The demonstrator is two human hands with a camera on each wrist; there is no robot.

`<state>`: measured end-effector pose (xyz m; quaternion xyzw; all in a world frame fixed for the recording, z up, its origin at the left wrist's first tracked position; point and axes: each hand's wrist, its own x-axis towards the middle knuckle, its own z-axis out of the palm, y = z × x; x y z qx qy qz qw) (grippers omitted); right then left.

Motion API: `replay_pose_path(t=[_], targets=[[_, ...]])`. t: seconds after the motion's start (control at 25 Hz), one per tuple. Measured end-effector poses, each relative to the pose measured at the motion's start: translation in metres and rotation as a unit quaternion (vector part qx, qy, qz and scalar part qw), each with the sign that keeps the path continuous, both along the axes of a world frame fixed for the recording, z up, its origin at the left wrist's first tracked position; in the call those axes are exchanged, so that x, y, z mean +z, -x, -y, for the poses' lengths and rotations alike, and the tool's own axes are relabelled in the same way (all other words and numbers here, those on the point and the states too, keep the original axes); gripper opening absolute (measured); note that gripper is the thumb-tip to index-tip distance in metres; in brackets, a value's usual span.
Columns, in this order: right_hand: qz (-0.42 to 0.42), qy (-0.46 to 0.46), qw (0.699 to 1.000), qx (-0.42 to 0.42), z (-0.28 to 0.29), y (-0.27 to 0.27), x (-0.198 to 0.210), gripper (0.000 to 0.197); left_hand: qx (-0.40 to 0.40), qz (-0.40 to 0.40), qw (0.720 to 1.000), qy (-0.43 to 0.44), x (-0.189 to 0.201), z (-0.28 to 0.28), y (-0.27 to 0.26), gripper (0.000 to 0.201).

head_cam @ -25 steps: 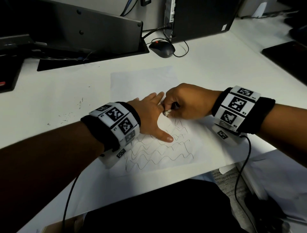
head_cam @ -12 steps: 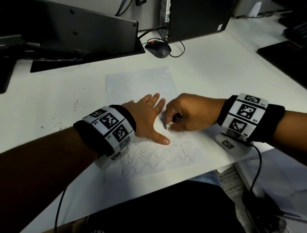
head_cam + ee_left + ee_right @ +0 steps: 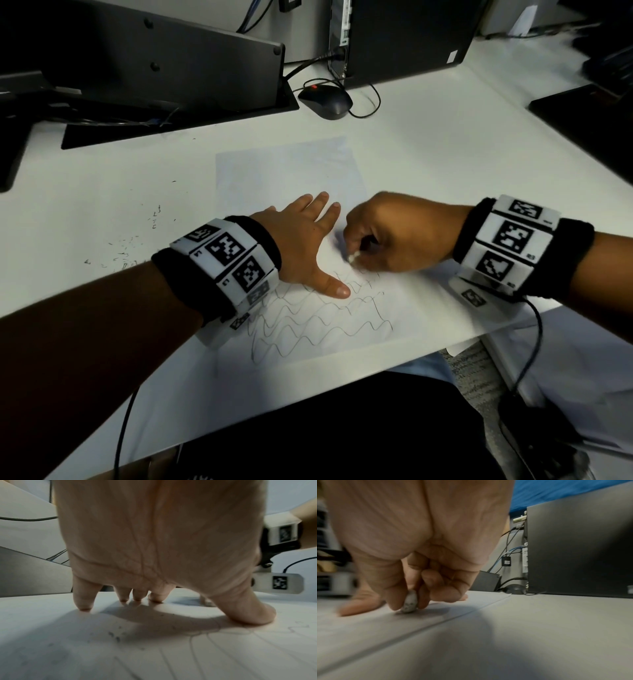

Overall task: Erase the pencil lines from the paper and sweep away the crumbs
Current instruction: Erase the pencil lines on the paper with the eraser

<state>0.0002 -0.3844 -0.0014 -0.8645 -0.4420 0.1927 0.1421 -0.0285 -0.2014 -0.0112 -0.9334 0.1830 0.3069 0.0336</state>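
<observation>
Most of the small white eraser [image 3: 409, 602], smudged grey, is hidden between the thumb and curled fingers of the right hand [image 3: 394, 233]; only its rounded lower end shows, so its full shape cannot be made out. It stands roughly upright, long axis near vertical, lower end touching the white rectangular sheet of paper [image 3: 291, 171] just above the topmost wavy pencil lines [image 3: 322, 329]. The right wrist view is blurred at its left. The left hand [image 3: 305, 243] lies with straight, spread fingers, fingertips [image 3: 84, 607] and thumb pressing the sheet flat just beside the eraser. The sheet's long axis runs away from the person on the white desk [image 3: 462, 164]. Dark eraser crumbs [image 3: 137, 240] lie scattered on the desk left of the sheet, too small to count
</observation>
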Motion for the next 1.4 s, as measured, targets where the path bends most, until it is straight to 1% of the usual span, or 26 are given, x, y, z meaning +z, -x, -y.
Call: replay_pose_path(t=[0.08, 0.2, 0.24, 0.32, 0.36, 0.4, 0.48, 0.6, 0.72, 0.8, 0.92, 0.96, 1.08, 1.16, 1.24, 1.28, 1.4], targets=[[-0.014, 0.009, 1.000, 0.015, 0.000, 0.003, 0.001, 0.005, 0.000, -0.001, 1.000, -0.002, 0.001, 0.000, 0.000, 0.129], [0.039, -0.006, 0.999, -0.030, 0.003, -0.008, 0.002, 0.007, 0.000, -0.001, 1.000, -0.005, 0.001, 0.001, 0.000, 0.129], [0.037, -0.002, 0.999, -0.026, 0.003, -0.008, 0.002, 0.007, 0.000, -0.001, 1.000, -0.006, 0.001, 0.001, 0.000, 0.129], [0.004, 0.025, 1.000, 0.017, 0.002, 0.000, 0.005, 0.007, 0.002, -0.002, 1.000, -0.004, 0.001, 0.000, 0.001, 0.129], [0.001, 0.035, 0.999, 0.032, 0.003, 0.002, 0.006, 0.007, 0.002, -0.002, 1.000, -0.003, 0.001, 0.000, 0.001, 0.129], [0.017, 0.035, 0.999, 0.032, 0.004, 0.000, 0.007, 0.008, 0.002, -0.003, 1.000, -0.004, 0.001, 0.000, 0.001, 0.129], [0.055, 0.014, 0.998, -0.006, 0.008, -0.008, 0.006, 0.010, 0.004, -0.012, 1.000, -0.003, 0.002, 0.002, 0.000, 0.127], [0.040, -0.011, 0.999, -0.035, 0.009, -0.015, 0.000, 0.009, 0.001, -0.014, 1.000, -0.013, 0.005, 0.007, -0.002, 0.124], [0.042, -0.009, 0.998, -0.035, 0.008, -0.012, 0.000, 0.010, -0.015, 0.014, 1.000, 0.004, 0.002, 0.014, 0.000, 0.122], [0.044, 0.003, 0.999, -0.018, 0.009, -0.005, 0.003, 0.011, -0.018, 0.020, 1.000, 0.011, -0.001, 0.017, 0.002, 0.122], [0.030, 0.036, 0.998, 0.041, 0.011, 0.009, 0.007, 0.011, -0.020, 0.028, 0.999, 0.005, -0.003, 0.015, 0.000, 0.125], [0.030, 0.041, 0.998, 0.038, 0.011, 0.007, 0.007, 0.011, -0.020, 0.026, 0.999, 0.004, -0.004, 0.015, 0.000, 0.126], [0.058, 0.035, 0.998, -0.015, 0.010, -0.006, 0.008, 0.014, -0.017, 0.020, 1.000, 0.001, -0.003, 0.016, 0.000, 0.125], [0.036, 0.032, 0.999, -0.002, 0.011, -0.002, 0.006, 0.012, -0.015, 0.019, 1.000, 0.000, -0.003, 0.015, 0.000, 0.126], [-0.013, 0.036, 0.999, 0.025, 0.012, 0.008, 0.008, 0.009, -0.018, 0.020, 1.000, -0.004, -0.003, 0.016, 0.000, 0.127], [-0.014, 0.041, 0.999, 0.025, 0.012, 0.006, 0.009, 0.009, -0.019, 0.022, 1.000, -0.006, -0.003, 0.015, 0.000, 0.127], [0.035, 0.031, 0.999, -0.023, 0.009, -0.008, 0.008, 0.012, -0.016, 0.016, 1.000, -0.005, -0.002, 0.016, 0.000, 0.126]])
